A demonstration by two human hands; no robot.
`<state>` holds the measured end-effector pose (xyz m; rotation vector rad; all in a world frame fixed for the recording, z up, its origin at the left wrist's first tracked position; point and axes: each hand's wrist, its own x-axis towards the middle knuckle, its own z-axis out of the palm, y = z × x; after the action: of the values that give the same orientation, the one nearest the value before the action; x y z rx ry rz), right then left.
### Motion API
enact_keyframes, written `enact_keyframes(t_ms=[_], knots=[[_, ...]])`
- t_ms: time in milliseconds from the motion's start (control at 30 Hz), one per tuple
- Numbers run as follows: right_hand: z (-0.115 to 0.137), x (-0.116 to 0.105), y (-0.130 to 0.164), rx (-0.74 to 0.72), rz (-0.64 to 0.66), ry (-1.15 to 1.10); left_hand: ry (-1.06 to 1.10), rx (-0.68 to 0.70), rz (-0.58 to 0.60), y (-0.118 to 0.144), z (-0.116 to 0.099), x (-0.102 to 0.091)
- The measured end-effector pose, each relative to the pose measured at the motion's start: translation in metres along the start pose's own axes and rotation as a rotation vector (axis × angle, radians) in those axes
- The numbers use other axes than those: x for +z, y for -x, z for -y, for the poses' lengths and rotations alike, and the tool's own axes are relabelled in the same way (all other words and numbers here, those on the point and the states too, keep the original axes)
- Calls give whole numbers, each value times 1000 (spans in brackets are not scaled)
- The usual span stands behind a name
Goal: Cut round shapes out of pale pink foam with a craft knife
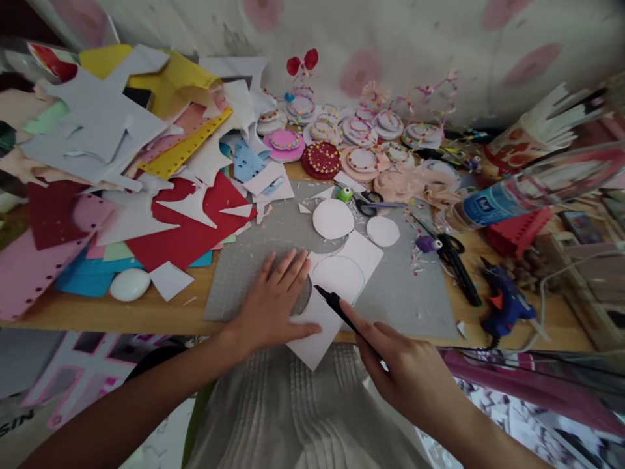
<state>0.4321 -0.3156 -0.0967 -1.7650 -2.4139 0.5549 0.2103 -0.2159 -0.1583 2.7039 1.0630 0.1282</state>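
Observation:
My left hand (274,301) lies flat, fingers spread, on a white sheet of paper (336,293) that rests on a grey cutting mat (405,293). A circle is drawn on the sheet, and one round hole next to my fingers shows the mat through it. My right hand (407,368) grips a black pen-like tool (336,306) whose tip touches the sheet at the circle's left edge. Two white paper discs (333,218) (383,230) lie farther back on the mat.
Piled coloured paper and foam scraps (122,156) fill the left. Decorated round paper pieces (361,140) line the back wall. Scissors (452,257), a blue glue gun (505,303), a plastic bottle (493,205) and a white egg shape (129,284) surround the mat on the wooden table.

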Motion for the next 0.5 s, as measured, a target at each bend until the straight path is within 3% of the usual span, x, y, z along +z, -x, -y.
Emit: enact_keyframes(t_ms=[500], knots=[[11, 0, -2, -12, 32, 84, 8, -7, 12, -1, 0, -2]])
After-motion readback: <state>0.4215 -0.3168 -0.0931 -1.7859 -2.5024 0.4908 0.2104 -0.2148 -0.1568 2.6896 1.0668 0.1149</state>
